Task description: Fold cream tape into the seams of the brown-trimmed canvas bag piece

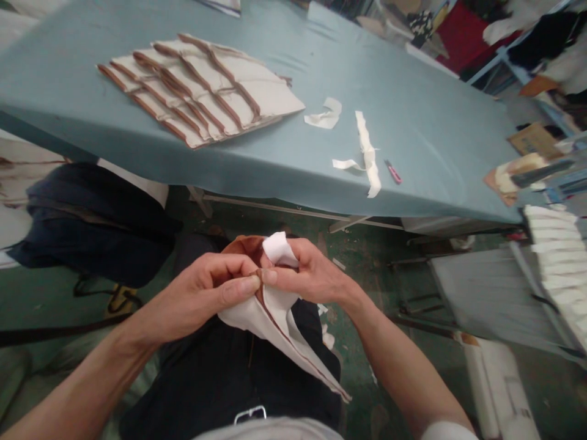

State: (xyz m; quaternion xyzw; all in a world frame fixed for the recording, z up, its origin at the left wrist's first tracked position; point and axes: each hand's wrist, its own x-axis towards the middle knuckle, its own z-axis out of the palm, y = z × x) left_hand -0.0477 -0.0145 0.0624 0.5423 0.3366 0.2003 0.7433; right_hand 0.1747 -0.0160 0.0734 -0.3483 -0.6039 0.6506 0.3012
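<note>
Over my lap, both hands pinch one white fabric piece with a brown trimmed edge. My left hand is closed, thumb and fingers pressed on the brown edge. My right hand is closed on the same piece from the right, with a white fold bunched above its fingers. The piece hangs down to a point towards my right knee. A stack of similar white pieces with brown edging lies fanned out on the blue-green table ahead.
White fabric strips and a scrap lie near the table's front edge beside a small pink cutter. A dark bag sits at left. White folded pieces are stacked at right on a rack.
</note>
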